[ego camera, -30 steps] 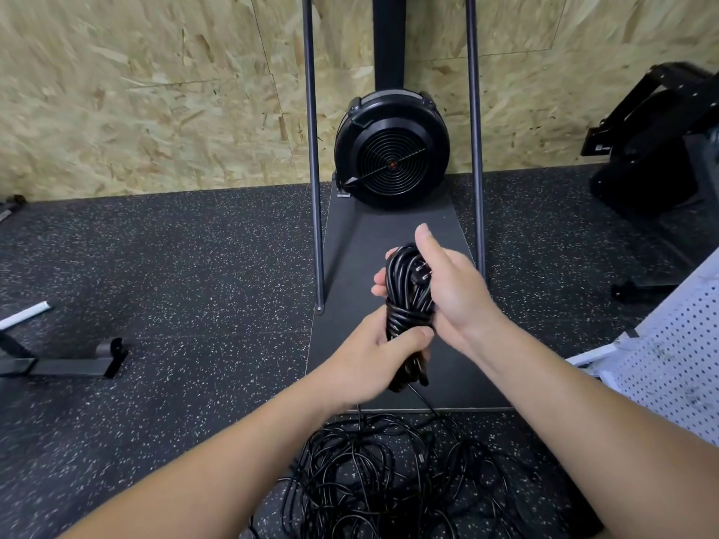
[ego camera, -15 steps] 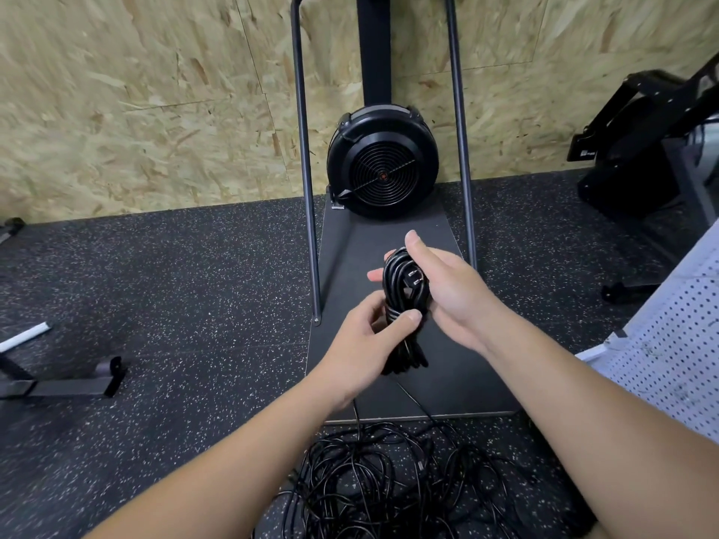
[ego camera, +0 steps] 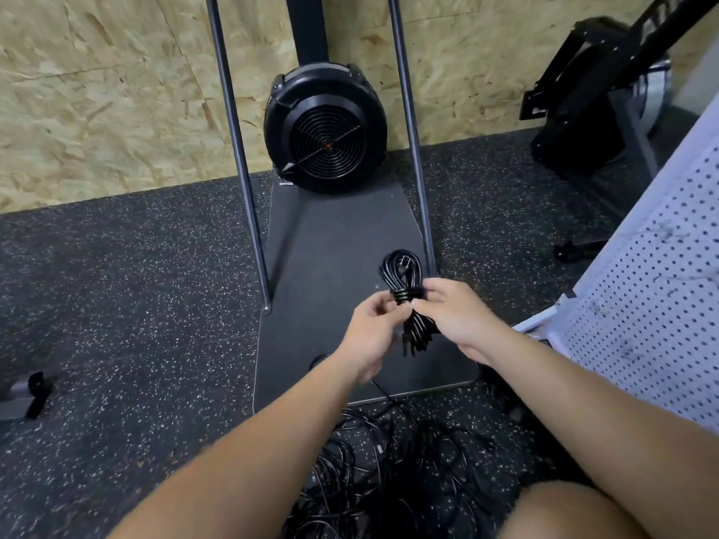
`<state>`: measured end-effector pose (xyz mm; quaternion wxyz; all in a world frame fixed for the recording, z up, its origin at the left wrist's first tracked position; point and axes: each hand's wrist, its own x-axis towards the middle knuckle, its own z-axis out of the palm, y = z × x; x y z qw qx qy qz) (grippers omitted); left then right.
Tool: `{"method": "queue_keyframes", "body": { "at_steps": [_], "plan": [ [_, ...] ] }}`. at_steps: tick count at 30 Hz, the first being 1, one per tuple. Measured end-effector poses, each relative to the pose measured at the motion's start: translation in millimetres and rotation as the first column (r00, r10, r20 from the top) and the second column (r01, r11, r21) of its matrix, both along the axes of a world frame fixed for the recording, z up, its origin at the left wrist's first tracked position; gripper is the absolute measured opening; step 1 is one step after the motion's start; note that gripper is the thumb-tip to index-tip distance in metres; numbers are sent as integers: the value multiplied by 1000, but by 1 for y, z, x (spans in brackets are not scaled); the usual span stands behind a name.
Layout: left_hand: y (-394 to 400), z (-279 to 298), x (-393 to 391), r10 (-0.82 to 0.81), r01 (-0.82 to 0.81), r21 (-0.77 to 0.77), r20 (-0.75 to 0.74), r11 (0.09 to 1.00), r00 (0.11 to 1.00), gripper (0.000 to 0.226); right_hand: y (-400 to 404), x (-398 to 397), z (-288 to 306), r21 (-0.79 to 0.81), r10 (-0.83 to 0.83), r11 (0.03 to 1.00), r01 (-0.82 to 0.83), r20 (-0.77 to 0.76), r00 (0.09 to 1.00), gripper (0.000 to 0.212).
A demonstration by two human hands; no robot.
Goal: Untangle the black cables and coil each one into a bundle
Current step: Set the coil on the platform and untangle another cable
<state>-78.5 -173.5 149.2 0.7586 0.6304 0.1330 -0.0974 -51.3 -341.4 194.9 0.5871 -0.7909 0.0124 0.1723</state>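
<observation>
Black cable bundle (ego camera: 404, 297) sits pinched at its wrapped waist between left hand (ego camera: 371, 336) and right hand (ego camera: 453, 317), above the machine's base plate (ego camera: 334, 258), so fingers should keep the wraps tight while the loose tangle (ego camera: 381, 472) waits on the floor.

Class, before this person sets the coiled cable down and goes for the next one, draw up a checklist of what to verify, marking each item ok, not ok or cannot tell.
1. Coiled bundle wrapped round its middle: ok, several turns cinch it.
2. Loose end tucked so the wrap holds: cannot tell, fingers cover it.
3. Both hands on the bundle: ok, left hand and right hand pinch it at the wrap.
4. Bundle free of the tangled cables on the floor: cannot tell, a strand runs below the left hand.
5. Bare spot to put it down: ok, the dark platform lies beneath.
6. All cables coiled: not ok, the tangle remains.
</observation>
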Motion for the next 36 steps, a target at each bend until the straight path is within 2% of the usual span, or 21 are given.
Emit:
{"method": "queue_keyframes", "body": {
  "at_steps": [5,8,11,14,19,24,26,28,33,36],
  "plan": [
    [-49,-86,33,78,-70,53,-152,996,985,25,-34,19,-100,-25,-211,977,209,-82,974,22],
    [-64,-139,53,77,-57,101,-208,993,975,11,-44,35,-162,-40,-253,968,249,-144,957,32],
    [-71,-186,67,34,13,176,-261,984,965,19,-55,52,-218,-131,-248,964,229,-146,958,43],
    [-74,-227,78,34,31,216,-292,976,956,16,-60,64,-242,-201,-228,960,195,-154,962,38],
    [-71,-276,77,-49,142,273,-321,952,946,21,-70,68,-267,-328,-52,945,-14,-191,980,56],
    [-44,-231,67,-122,174,325,-176,930,977,35,-71,62,-228,-458,83,881,-119,-99,992,52],
    [-20,-204,60,-147,175,364,-101,915,984,35,-65,61,-200,-462,124,875,-145,-76,989,44],
    [10,-175,47,-152,151,389,-27,909,988,29,-49,62,-166,-492,233,842,-218,-33,972,37],
    [95,-120,-7,-128,77,415,97,906,987,18,30,38,-83,-565,560,687,-457,13,828,32],
    [141,-105,-47,-77,10,468,125,884,989,16,82,5,-64,-619,692,558,-553,-22,722,28]
  ]
}}
